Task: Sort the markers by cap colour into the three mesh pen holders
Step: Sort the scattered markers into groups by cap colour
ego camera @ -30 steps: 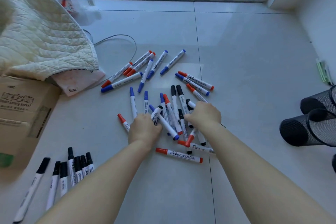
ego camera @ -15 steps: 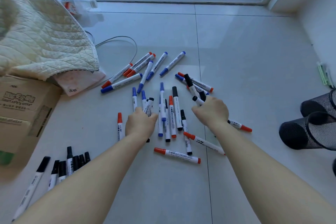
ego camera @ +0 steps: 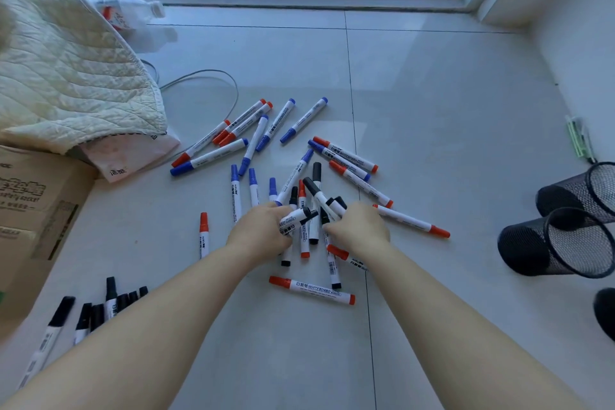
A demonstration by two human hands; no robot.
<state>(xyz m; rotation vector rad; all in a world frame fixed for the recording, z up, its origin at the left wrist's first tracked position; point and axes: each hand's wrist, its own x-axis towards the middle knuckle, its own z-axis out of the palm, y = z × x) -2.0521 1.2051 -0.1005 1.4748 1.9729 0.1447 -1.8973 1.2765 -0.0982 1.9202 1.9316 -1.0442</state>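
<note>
Black-capped markers sit bunched in my closed left hand and my right hand grips two more above the mixed floor pile, presumably culling black first, since the mesh pen holders lie toppled, well apart, rightward.

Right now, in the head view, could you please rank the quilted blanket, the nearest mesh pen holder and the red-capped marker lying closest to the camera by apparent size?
1. quilted blanket
2. nearest mesh pen holder
3. red-capped marker

None look alike.
</note>
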